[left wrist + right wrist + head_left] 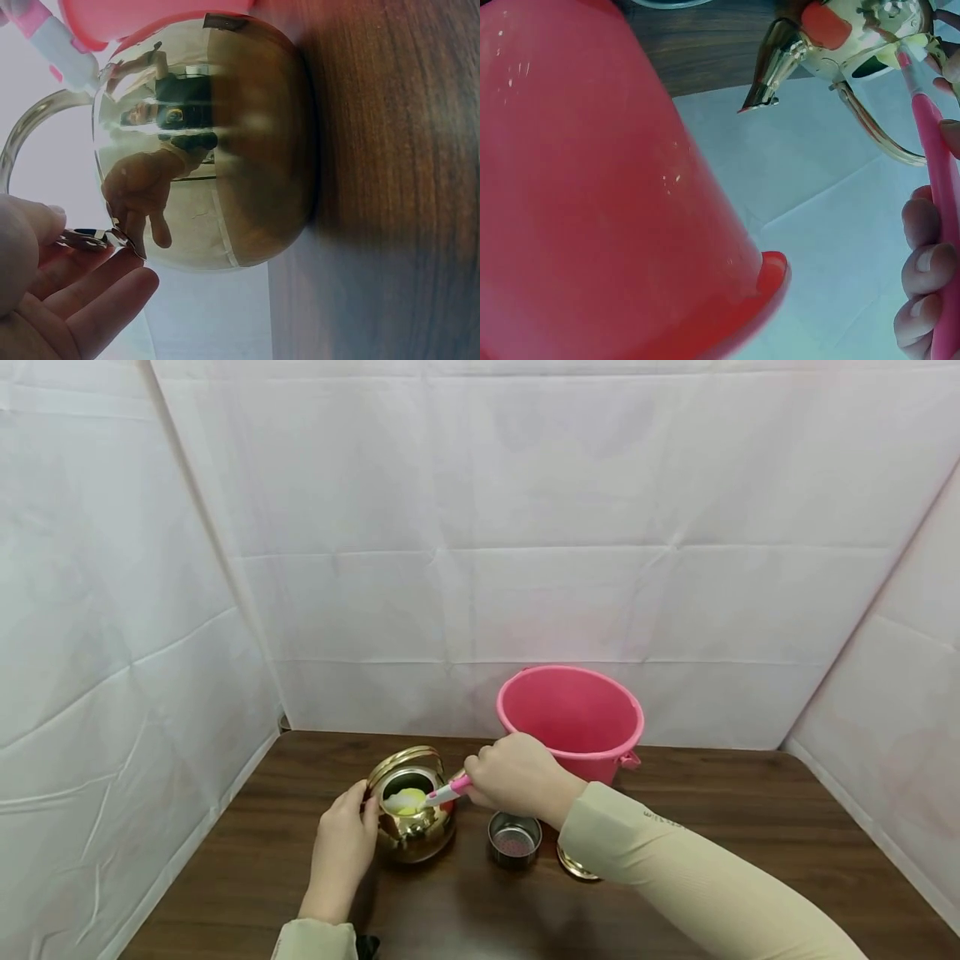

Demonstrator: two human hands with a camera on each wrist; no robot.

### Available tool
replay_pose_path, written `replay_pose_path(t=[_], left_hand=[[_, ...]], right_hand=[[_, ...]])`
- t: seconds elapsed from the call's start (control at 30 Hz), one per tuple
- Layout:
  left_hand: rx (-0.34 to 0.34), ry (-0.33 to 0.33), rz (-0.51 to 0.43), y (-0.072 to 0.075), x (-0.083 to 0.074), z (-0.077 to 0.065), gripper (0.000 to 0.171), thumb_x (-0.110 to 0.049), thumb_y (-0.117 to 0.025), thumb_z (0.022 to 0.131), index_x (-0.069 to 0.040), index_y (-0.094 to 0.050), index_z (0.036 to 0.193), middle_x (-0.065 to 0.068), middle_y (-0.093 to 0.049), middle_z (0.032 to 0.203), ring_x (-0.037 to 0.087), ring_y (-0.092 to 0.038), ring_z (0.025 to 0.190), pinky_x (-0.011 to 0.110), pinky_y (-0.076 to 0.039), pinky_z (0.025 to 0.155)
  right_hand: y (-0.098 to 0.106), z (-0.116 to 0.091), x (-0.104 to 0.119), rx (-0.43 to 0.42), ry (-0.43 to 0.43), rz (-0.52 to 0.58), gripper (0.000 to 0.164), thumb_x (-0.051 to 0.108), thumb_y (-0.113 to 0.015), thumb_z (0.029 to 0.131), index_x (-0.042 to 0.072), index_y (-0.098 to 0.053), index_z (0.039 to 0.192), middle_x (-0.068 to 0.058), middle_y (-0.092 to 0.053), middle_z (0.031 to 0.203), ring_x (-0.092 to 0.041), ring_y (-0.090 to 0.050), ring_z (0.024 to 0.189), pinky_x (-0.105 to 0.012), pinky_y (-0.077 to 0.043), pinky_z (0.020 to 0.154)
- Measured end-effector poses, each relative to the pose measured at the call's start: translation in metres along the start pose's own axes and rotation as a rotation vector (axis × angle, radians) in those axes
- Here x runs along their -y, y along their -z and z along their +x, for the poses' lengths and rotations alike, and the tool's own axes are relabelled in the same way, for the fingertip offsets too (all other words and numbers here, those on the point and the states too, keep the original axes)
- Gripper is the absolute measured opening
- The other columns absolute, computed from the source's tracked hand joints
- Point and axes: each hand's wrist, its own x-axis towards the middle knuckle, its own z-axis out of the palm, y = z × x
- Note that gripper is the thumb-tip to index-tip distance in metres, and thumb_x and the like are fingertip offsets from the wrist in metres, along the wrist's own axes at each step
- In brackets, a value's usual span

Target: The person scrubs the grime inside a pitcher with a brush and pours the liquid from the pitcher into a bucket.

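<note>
A shiny gold teapot [416, 845] stands on the table, its mouth uncovered. My left hand [347, 837] is at its left side; in the left wrist view, thumb and fingers pinch the foot of the teapot's arched handle [84, 238]. My right hand [517, 777] grips a pink-and-white cleaning brush [930, 139] by its handle. The brush's yellow and white head [407, 800] is at the teapot's mouth, partly inside. Whether the head is sponge or bristle cannot be told. In the right wrist view the teapot's spout [774, 64] points toward the pink bucket.
A pink bucket [633, 727] stands behind my right hand. Right of the teapot sits a small metal strainer cup [514, 842], and a gold lid [576, 865] lies partly under my right sleeve. White sheeting [450, 527] encloses the brown wooden table [247, 868].
</note>
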Motion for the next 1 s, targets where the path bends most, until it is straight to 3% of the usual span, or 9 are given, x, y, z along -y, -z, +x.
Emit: replay_pose_path(t=[0.3,0.43,1.0], left_hand=[[-0.019,-0.018,-0.002,0.0,0.001,-0.003,0.022,-0.002,-0.06,0.089,0.011,-0.062,0.107,0.027,-0.066,0.097,0.041,-0.065,0.089,0.05,-0.054,0.073],[-0.027,-0.02,0.001,0.002,0.0,-0.004,0.022,-0.001,-0.06,0.089,0.011,-0.062,0.107,0.028,-0.066,0.097,0.041,-0.065,0.089,0.05,-0.054,0.073],[-0.006,0.004,0.007,0.002,0.001,-0.004,0.022,-0.002,-0.059,0.09,0.011,-0.059,0.108,0.027,-0.064,0.098,0.043,-0.064,0.091,0.052,-0.053,0.073]], right_hand=[[0.009,-0.001,0.008,-0.017,0.115,-0.154,0.022,0.026,-0.063,0.087,0.018,-0.056,0.067,0.007,-0.05,0.054,-0.01,-0.046,0.046,-0.023,-0.039,0.042],[0.013,-0.002,0.012,-0.024,0.13,-0.172,0.018,0.024,-0.065,0.085,0.017,-0.058,0.069,0.006,-0.052,0.057,-0.01,-0.047,0.047,-0.022,-0.04,0.044],[0.013,0.002,0.002,0.055,-0.018,0.002,0.019,0.023,-0.063,0.08,0.018,-0.056,0.063,0.005,-0.051,0.052,-0.012,-0.042,0.041,-0.027,-0.039,0.037]])
